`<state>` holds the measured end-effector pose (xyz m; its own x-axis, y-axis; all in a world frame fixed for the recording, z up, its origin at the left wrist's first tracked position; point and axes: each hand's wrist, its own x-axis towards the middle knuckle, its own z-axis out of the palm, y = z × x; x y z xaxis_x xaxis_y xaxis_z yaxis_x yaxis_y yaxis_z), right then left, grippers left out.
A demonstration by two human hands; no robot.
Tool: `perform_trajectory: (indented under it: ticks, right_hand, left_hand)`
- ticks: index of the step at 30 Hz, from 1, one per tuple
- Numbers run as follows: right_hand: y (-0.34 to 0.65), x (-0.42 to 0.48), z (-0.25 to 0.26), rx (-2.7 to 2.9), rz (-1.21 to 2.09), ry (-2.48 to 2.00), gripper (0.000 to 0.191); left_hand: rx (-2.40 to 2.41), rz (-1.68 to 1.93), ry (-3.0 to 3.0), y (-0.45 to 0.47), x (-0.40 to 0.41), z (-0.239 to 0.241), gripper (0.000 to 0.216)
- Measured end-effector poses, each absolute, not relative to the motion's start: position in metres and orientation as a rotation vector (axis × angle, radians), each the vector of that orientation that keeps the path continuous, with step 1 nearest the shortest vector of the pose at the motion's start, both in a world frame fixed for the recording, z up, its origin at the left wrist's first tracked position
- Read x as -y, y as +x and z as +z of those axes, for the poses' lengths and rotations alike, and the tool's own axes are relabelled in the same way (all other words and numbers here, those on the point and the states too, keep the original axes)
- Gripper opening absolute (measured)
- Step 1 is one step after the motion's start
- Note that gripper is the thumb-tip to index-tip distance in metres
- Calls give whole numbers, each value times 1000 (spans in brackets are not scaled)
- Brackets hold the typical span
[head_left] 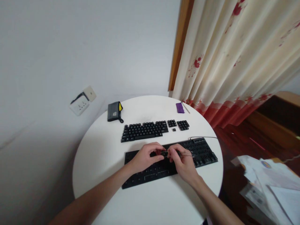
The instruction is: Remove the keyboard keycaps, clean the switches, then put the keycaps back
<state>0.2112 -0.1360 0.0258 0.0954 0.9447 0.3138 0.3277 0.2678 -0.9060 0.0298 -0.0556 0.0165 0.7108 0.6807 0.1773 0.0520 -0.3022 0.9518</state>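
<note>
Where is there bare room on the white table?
Bare tabletop lies between pouch and purple cloth, left of the keycap rows, and between the forearms below the keyboard. Crowded: mid-keyboard, around the left hand and right hand.

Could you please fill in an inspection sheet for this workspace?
Surface: round white table.
Job's things: long black plastic keyboard, many keycaps off; loose black plastic keycaps, grouped behind it.
Clutter: dark-grey pouch with yellow showing; purple cloth patch; slim pale stick.
Hands: left hand and right hand close together over the keyboard; right holds a thin wire-like item; left's grip on a small dark piece unclear.
Cables: thin black cable, from the keyboard's rear to the table's right edge.
Surroundings: white wall socket; cream curtain with red flowers; pile of white sheets.
</note>
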Motion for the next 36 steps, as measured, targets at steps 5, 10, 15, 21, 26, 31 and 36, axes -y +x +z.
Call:
perform_trajectory:
  ticks: [5, 10, 15, 21, 26, 31, 36]
  right_hand:
    - [207, 129, 14, 1381, 818, -1305, 30]
    - [201, 127, 2, 1142, 972, -1327, 42]
    - [198, 126, 3, 1079, 1076, -1318, 47]
    - [198, 121, -2, 975, 1001, -1337, 46]
    - [195, 121, -6, 982, 892, -1377, 45]
    - [195, 123, -4, 1078, 780, -1442, 39]
    - [203, 125, 8, 1393, 449, -1359, 30]
  left_hand:
    - [-620, 694, 1954, 26, 50, 15, 19]
    - [-610, 692, 2041, 28, 50, 11, 24]
    - [-625, 696, 2074, 29, 52, 8, 24]
    - [-663, 780, 2126, 34, 58, 5, 30]
    - [-639, 918, 2152, 37, 60, 0, 17]
    - [-690, 1008, 2080, 37, 59, 0, 13]
    - [-748, 1025, 2062, 33, 57, 5, 18]
